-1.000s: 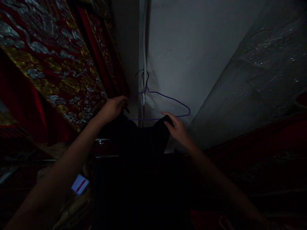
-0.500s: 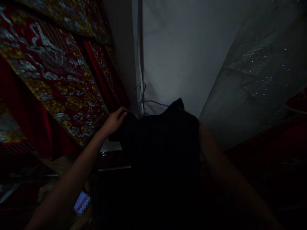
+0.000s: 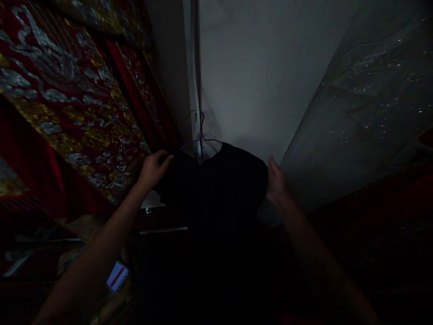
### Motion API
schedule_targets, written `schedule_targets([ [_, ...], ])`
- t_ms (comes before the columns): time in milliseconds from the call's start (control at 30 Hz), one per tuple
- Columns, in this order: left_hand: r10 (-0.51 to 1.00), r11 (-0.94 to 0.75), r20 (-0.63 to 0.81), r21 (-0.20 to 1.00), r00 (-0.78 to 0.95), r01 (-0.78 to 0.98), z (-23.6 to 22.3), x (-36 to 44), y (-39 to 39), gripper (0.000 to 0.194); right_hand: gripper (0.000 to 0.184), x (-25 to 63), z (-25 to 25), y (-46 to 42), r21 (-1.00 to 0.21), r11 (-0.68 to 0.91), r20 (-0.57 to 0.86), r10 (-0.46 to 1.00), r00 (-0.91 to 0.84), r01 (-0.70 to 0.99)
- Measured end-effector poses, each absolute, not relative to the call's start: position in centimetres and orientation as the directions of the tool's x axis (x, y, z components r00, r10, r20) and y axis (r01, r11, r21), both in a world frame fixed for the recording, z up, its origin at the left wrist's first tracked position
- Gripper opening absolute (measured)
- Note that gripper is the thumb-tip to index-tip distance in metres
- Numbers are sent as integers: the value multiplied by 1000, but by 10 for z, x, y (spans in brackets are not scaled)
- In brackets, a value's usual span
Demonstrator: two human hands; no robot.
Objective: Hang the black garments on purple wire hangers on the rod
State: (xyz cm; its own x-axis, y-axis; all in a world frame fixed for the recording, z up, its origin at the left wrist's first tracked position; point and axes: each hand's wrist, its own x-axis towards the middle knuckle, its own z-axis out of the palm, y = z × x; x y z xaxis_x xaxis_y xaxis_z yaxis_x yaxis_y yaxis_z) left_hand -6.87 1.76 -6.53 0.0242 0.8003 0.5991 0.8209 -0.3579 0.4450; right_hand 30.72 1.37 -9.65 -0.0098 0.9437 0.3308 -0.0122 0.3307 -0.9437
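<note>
A black T-shirt [image 3: 216, 194] hangs spread on a thin purple wire hanger [image 3: 212, 139], its hook and neck standing out above the collar. My left hand [image 3: 154, 169] pinches the shirt at the shoulder on the left, thumb and fingers closed on the cloth. At the opposite shoulder my right hand [image 3: 276, 180] lies along the sleeve edge, thumb pointing up and apart. Its other fingers are hidden behind the black cloth. The lower part of the shirt fades into the dark.
Red cloth embroidered in gold and silver [image 3: 77, 99] drapes on the left. A pale wall [image 3: 257, 81] with a vertical cable [image 3: 198, 67] stands behind the hanger. Glittery sheeting [image 3: 365, 104] covers the right side. A small white-and-red box [image 3: 117, 275] lies low on the left.
My right hand has come out from under the shirt to its outer edge. The right shoulder of the shirt, raised and bunched before, now lies smoothly over the hanger.
</note>
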Motion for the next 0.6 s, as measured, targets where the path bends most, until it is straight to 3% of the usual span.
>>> schedule_targets([
  [133, 701, -407, 713, 402, -1, 820, -58, -53, 21, 31, 48, 310, -71, 0, -970, 195, 205, 977, -54, -145],
  [267, 542, -480, 838, 370, -63, 795, -35, -25, 5, 27, 44, 308, -52, -22, -933, 311, 296, 949, 105, -180],
  [333, 593, -538, 801, 468, -81, 701, -25, -12, -10, 29, 45, 307, -52, -39, -922, 358, 333, 928, 167, -147],
  [400, 747, -560, 664, 656, -33, 506, -18, 0, -28, 38, 47, 304, -55, -64, -929, 357, 341, 928, 149, -98],
  [467, 886, -461, 454, 844, 92, 273, -16, 9, -47, 52, 47, 297, -57, -92, -940, 341, 340, 938, -67, 2],
  [500, 923, -372, 344, 911, 170, 177, -17, 11, -57, 58, 46, 291, -58, -106, -932, 355, 323, 908, -268, 78],
  [567, 936, -165, 137, 984, 325, 60, -23, 11, -77, 63, 46, 280, -59, -124, -877, 437, 196, 707, -679, 202],
  [600, 920, -59, 40, 998, 391, 36, -28, 7, -87, 61, 45, 274, -61, -128, -846, 480, 113, 587, -801, 233],
])
